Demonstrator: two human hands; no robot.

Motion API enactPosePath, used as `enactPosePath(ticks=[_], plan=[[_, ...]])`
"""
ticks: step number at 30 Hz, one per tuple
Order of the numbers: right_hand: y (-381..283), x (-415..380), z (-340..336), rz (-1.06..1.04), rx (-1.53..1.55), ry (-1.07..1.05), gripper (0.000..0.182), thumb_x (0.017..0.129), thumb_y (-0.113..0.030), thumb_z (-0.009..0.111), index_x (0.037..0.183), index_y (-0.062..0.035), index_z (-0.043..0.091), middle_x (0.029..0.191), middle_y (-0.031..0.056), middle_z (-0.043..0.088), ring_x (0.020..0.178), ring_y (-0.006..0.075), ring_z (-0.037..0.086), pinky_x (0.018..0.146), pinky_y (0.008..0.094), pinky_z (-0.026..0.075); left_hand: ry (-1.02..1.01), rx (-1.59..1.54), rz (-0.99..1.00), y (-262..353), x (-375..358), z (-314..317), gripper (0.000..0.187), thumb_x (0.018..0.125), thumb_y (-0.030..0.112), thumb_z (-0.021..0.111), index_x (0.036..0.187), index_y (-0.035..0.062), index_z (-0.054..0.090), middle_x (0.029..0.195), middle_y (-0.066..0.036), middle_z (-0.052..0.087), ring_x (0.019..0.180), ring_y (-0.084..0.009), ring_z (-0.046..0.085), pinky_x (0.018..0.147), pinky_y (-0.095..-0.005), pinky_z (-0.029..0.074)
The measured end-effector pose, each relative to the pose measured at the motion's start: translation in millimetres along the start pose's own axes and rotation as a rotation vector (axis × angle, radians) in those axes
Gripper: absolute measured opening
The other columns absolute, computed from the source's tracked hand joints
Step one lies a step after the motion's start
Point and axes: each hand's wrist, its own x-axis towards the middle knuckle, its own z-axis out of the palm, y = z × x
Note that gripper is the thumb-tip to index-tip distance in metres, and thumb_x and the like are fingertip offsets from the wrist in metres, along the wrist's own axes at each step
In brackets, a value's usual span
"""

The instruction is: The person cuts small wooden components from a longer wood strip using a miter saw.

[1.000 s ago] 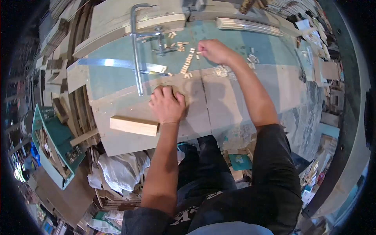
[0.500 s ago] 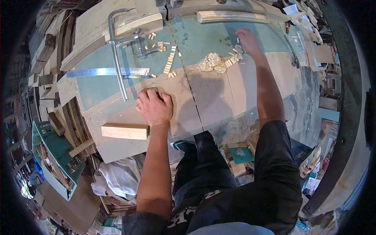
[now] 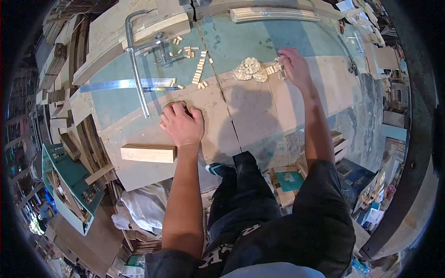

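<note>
My left hand rests on the workbench with its fingers curled under; whatever lies beneath them is hidden. Near its wrist is a rectangular wood block. At the right, my right hand has its fingers closed beside small wooden pieces, and what they hold is too small to make out. Left of those pieces sits a cluster of round pale pieces. A column of small wooden pegs lies farther left, with loose ones around it.
A metal clamp and a steel ruler lie at the left of the bench. Bundled wood strips are along the back edge. A green box with wood scraps stands at the lower left.
My right hand has moved down toward me, from beyond the small wooden pieces to right beside them. My left hand has stayed in place on the bench.
</note>
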Motion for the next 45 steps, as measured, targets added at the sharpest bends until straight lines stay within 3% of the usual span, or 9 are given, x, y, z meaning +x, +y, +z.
enactPosePath(ticks=[4, 9, 12, 21, 26, 34, 40, 43, 45], plan=[[-5, 12, -1, 0.054, -0.081, -0.111, 0.026, 0.098, -0.022, 0.057, 0.113, -0.0057, 0.07, 0.116, 0.0137, 0.067, 0.11, 0.0329, 0.063, 0.096, 0.0424, 0.05, -0.013, -0.001, -0.008, -1, 1, 0, 0.027, 0.082, 0.031, 0.063, 0.102, 0.013, 0.06, 0.114, -0.011, 0.056, 0.108, -0.034, 0.052, 0.091, -0.0501, 0.039], [28, 90, 22, -0.221, -0.479, 0.274, 0.04, 0.094, -0.028, 0.063, 0.131, -0.0122, 0.061, 0.135, 0.0122, 0.059, 0.123, 0.0357, 0.054, 0.101, 0.0496, 0.047, 0.022, -0.018, 0.003, -3, 0, 4, 0.027, 0.082, 0.03, 0.065, 0.102, 0.013, 0.061, 0.114, -0.012, 0.056, 0.108, -0.034, 0.052, 0.091, -0.0501, 0.039], [52, 133, 28, -0.276, -0.625, 0.315, 0.053, 0.088, -0.026, 0.071, 0.137, -0.0138, 0.055, 0.13, 0.0132, 0.059, 0.118, 0.0356, 0.056, 0.096, 0.0477, 0.049, 0.027, -0.025, 0.009, -2, 1, 1, 0.027, 0.082, 0.029, 0.066, 0.103, 0.0129, 0.06, 0.113, -0.012, 0.056, 0.108, -0.0339, 0.052, 0.091, -0.0501, 0.039], [25, 151, 33, -0.266, -0.582, 0.197, 0.041, 0.087, -0.039, 0.072, 0.119, -0.0149, 0.062, 0.116, 0.0091, 0.06, 0.115, 0.0317, 0.056, 0.095, 0.0514, 0.046, 0.09, -0.186, 0.085, -7, -2, 3, 0.026, 0.083, 0.024, 0.067, 0.106, 0.0122, 0.061, 0.113, -0.012, 0.057, 0.106, -0.0333, 0.053, 0.091, -0.0482, 0.037], [1, 156, 53, -0.443, -0.498, 0.223, 0.048, 0.086, -0.035, 0.072, 0.129, -0.0164, 0.062, 0.122, 0.0055, 0.061, 0.114, 0.0309, 0.055, 0.093, 0.0467, 0.045, 0.102, -0.398, 0.269, 4, -4, -8, 0.025, 0.082, 0.011, 0.067, 0.106, 0.011, 0.061, 0.108, -0.013, 0.058, 0.103, -0.0323, 0.054, 0.091, -0.0463, 0.038], [-38, 154, 76, -0.499, -0.362, 0.201, 0.053, 0.083, -0.031, 0.075, 0.134, -0.0256, 0.063, 0.12, -0.0023, 0.062, 0.108, 0.0253, 0.057, 0.089, 0.0425, 0.045, 0.112, -0.69, 0.541, 82, 52, -23, 0.02, 0.076, 0.004, 0.071, 0.095, 0.0094, 0.065, 0.099, -0.008, 0.063, 0.09, -0.0274, 0.059, 0.08, -0.0392, 0.039], [-41, 150, 84, -0.517, -0.341, 0.213, 0.05, 0.087, -0.028, 0.073, 0.136, -0.0237, 0.062, 0.12, 0.0014, 0.062, 0.108, 0.0247, 0.055, 0.094, 0.0424, 0.043, 0.254, -0.901, 0.698, 184, 144, -25, 0.029, 0.076, 0.007, 0.071, 0.102, -0.0011, 0.06, 0.096, -0.017, 0.06, 0.09, -0.0368, 0.058, 0.084, -0.0449, 0.047], [-28, 153, 97, -0.523, 0.04, 0.259, 0.051, 0.088, -0.02, 0.071, 0.138, -0.0174, 0.061, 0.128, 0.0074, 0.06, 0.118, 0.0276, 0.055, 0.099, 0.0421, 0.044, 0.291, -0.899, 0.437, 242, 179, -28, 0.047, 0.079, 0.016, 0.072, 0.116, -0.0041, 0.051, 0.109, -0.022, 0.056, 0.105, -0.043, 0.058, 0.092, -0.0501, 0.046], [-31, 155, 98, -0.539, -0.081, 0.219, 0.05, 0.091, -0.022, 0.069, 0.14, -0.0151, 0.06, 0.129, 0.0111, 0.059, 0.119, 0.0296, 0.054, 0.105, 0.045, 0.039, 0.225, -0.893, 0.304, 265, 196, -38, 0.053, 0.08, 0.017, 0.07, 0.122, -0.0044, 0.045, 0.118, -0.025, 0.051, 0.109, -0.0437, 0.055, 0.096, -0.0529, 0.044]])
